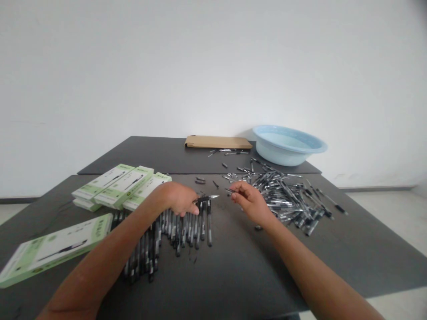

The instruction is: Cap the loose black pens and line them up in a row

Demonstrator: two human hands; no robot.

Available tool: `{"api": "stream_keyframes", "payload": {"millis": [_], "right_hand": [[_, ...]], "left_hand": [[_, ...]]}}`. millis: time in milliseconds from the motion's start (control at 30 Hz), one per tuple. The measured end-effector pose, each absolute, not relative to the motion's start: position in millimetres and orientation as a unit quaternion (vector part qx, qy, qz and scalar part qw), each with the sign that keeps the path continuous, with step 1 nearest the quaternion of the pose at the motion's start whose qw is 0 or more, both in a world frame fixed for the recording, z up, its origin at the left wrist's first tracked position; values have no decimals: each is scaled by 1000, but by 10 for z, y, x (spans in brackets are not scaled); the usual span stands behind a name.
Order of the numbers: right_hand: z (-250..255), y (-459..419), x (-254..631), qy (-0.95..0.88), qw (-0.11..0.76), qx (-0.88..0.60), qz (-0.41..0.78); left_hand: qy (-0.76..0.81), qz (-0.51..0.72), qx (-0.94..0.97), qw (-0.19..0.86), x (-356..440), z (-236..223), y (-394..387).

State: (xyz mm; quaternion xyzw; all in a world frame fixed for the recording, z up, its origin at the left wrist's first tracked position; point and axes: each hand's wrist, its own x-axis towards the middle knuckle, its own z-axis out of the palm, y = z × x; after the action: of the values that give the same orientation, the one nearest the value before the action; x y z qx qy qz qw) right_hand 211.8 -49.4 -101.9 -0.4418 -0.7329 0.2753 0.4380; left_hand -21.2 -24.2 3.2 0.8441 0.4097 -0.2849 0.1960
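Note:
My left hand [182, 199] is closed on an uncapped pen [208, 198], its pale tip pointing right. Below that hand lie rows of capped black pens [190, 229], side by side on the dark table. Across a short gap, my right hand [247, 200] pinches a small dark piece that looks like a pen cap [230, 190], its end turned toward the pen tip. Just beyond my right hand spreads a loose heap of pens and pen parts [283, 195]. A few small dark caps [200, 180] lie between the hands, farther back.
Green and white pen boxes [115, 184] are stacked at the left, with another box [60, 246] nearer me. At the back stand a light blue basin [288, 144] and a flat brown cardboard piece [218, 142]. Several thin pen parts [230, 152] lie before the cardboard.

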Motion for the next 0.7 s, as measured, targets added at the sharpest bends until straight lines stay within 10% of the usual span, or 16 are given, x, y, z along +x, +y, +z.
{"api": "stream_keyframes", "payload": {"millis": [700], "right_hand": [[-890, -640, 2039, -755, 420, -431, 261]], "left_hand": [[388, -297, 839, 239, -155, -91, -157]]}}
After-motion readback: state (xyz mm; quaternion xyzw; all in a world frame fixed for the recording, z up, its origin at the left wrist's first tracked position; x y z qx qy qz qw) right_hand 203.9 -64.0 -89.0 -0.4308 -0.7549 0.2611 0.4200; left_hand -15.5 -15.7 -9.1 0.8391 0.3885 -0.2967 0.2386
